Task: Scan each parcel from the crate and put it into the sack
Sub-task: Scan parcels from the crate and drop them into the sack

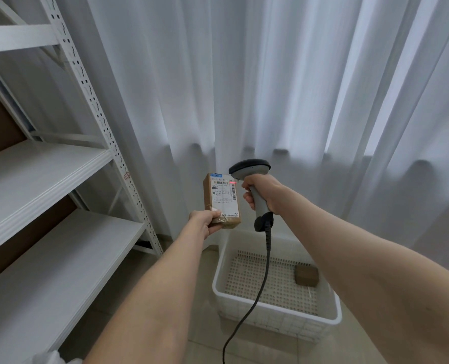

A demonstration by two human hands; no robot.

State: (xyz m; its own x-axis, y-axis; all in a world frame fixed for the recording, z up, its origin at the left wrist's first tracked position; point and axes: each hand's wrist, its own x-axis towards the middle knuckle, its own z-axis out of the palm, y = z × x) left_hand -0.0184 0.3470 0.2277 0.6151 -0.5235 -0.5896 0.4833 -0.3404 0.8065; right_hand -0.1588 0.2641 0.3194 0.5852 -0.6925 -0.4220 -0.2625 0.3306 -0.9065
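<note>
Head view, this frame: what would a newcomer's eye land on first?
At centre, the left hand holds a brown parcel upright by its lower end, while the right hand grips a corded scanner whose red line falls on the parcel's label. Below them stands a white crate with one small parcel in its far right corner.

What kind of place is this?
Probably a parcel storeroom or sorting room: white metal shelving, a labelled parcel under a corded barcode scanner's red light, and a white plastic crate on the floor.
</note>
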